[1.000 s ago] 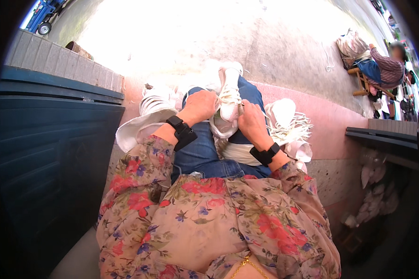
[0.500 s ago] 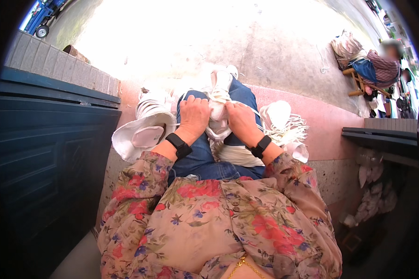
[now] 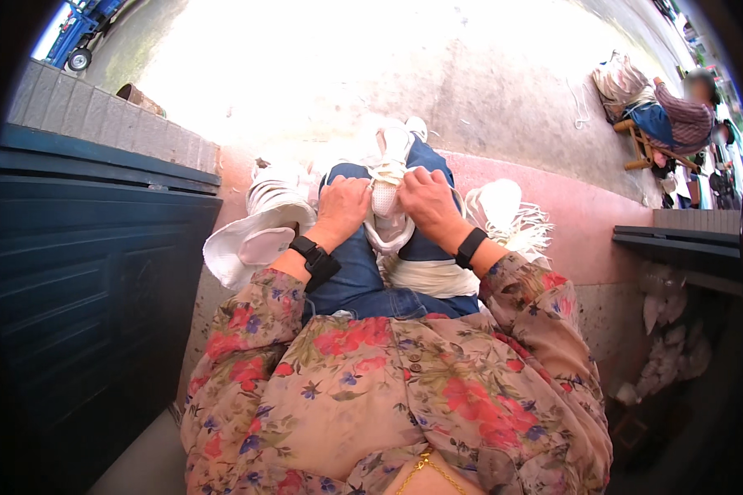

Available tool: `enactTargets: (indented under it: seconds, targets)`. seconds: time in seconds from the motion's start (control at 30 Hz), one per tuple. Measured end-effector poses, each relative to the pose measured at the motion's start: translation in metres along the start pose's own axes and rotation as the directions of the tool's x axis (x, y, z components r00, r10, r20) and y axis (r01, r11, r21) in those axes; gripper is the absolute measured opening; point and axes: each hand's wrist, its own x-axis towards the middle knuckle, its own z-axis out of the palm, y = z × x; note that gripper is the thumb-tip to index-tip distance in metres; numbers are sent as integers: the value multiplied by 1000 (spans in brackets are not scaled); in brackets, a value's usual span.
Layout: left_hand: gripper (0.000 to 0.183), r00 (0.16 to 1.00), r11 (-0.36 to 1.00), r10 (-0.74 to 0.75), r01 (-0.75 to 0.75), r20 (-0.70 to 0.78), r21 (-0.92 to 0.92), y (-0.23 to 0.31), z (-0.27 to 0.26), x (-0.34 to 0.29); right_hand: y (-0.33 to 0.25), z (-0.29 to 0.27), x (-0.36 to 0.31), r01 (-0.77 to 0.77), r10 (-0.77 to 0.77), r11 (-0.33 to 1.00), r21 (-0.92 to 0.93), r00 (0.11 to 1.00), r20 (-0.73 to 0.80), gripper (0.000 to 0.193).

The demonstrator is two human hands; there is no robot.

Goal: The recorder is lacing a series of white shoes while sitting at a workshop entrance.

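A white shoe (image 3: 385, 203) with a mesh tongue lies on my lap between my knees, its toe pointing away from me. White shoelace (image 3: 388, 171) crosses its upper part. At the left edge of the shoe, my left hand (image 3: 344, 211) is closed with its fingertips pinched by the lacing. My right hand (image 3: 430, 205) is closed on the opposite side, and a strand of lace trails out beside it. The fingers hide exactly where each hand grips the lace.
Stacked white shoe parts (image 3: 260, 239) stand left of my legs. To the right are another white shoe piece (image 3: 497, 202) and a bundle of loose white laces (image 3: 530, 227). Dark blue door panels (image 3: 99, 289) flank me. A person (image 3: 687, 124) sits at the far right beside a filled sack (image 3: 621, 82).
Both hands stay at the shoe; the right hand has turned slightly and drawn closer over its lacing. The view has shifted a little. The person at far right has raised an arm.
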Motion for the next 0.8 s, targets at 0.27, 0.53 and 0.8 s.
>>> enactTargets:
  seconds: [0.27,0.53,0.8]
  targets:
    - [18,999,998,50,-50,22,24,-2,2,-2,96,-74,-32,-3,935,14,1000,355,-12,15]
    - [17,993,994,106,-108,-49,-32,4,0,-2,125,-133,-50,237,925,171,956,297,-239,12]
    - [17,998,992,52,-56,-42,-111,-3,9,-1,-23,-4,9,-490,385,361,793,853,352,24]
